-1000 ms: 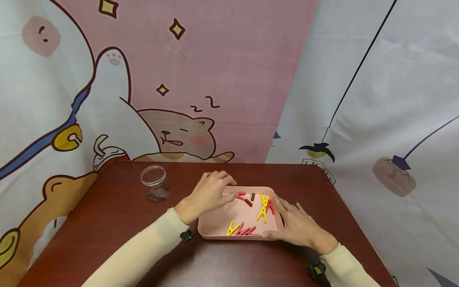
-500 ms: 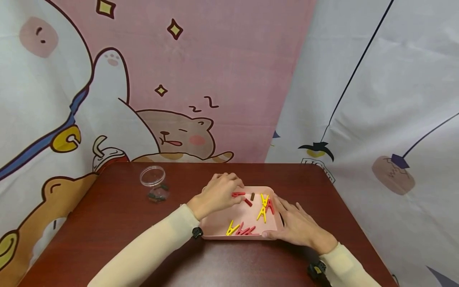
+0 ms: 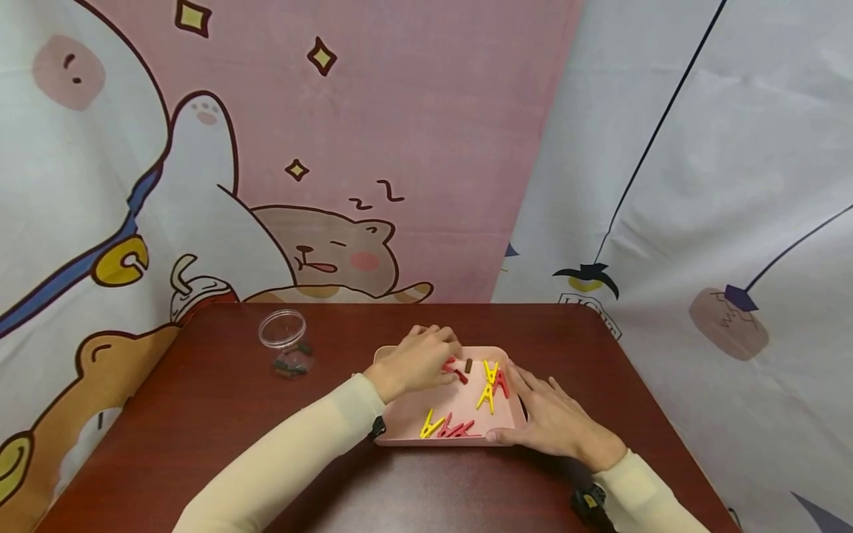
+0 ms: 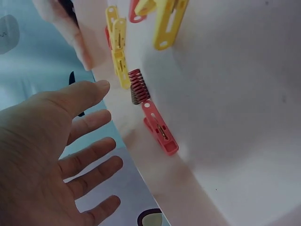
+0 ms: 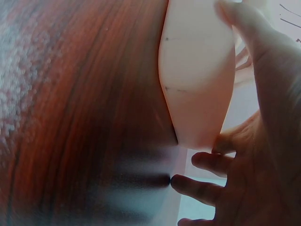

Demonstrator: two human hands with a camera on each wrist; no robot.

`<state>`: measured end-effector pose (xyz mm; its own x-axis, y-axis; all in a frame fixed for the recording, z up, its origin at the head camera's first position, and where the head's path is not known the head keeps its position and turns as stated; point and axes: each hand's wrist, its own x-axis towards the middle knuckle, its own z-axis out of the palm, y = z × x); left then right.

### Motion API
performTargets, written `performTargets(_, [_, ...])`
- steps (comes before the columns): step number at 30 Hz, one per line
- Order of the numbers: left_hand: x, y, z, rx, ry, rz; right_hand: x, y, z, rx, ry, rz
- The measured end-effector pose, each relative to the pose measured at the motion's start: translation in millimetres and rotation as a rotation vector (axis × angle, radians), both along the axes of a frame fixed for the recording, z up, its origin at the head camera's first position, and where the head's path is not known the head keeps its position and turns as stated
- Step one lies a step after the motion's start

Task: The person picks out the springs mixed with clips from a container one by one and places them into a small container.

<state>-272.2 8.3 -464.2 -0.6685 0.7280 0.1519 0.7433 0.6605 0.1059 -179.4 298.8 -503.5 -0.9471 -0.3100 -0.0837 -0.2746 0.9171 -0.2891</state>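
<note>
A shallow pink tray [image 3: 408,418] holds several red and yellow clothespins. My left hand [image 3: 420,363] reaches over its back left part, fingers relaxed and apart in the left wrist view, holding nothing. Beside those fingertips lies a red clothespin [image 4: 160,128], partly hidden by the hand in the head view. At its end sits a red ridged, coil-like piece [image 4: 139,84], with a dark brown one [image 3: 469,366] close by. My right hand [image 3: 556,414] rests at the tray's right side, thumb on the front rim, other fingers extended along the right edge.
A clear round jar [image 3: 293,359] with several dark green pieces inside stands left of the tray, its round rim towards the back. Yellow clothespins [image 3: 489,389] lie near the tray's right wall. The brown table [image 3: 200,414] ends at a printed cloth backdrop [image 3: 433,148].
My left hand has moved right and slightly forward over the tray, now covering part of the red clothespin. The right hand and the tray stay in place.
</note>
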Motion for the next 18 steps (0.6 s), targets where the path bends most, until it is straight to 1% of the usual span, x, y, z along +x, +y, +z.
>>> performTargets(7, [-5.2, 11, -4.6, -0.038, 0.014, -0.042, -0.4, 0, -0.1, -0.003, 0.002, 0.003])
performTargets(12, [-7.1, 18, -8.7, -0.077, 0.023, -0.050, -0.8, 0, 0.0, -0.006, 0.005, 0.005])
performTargets(18, [-8.3, 21, -14.1, -0.116, 0.036, -0.049, -0.4, 1, -0.6, -0.009, 0.009, 0.007])
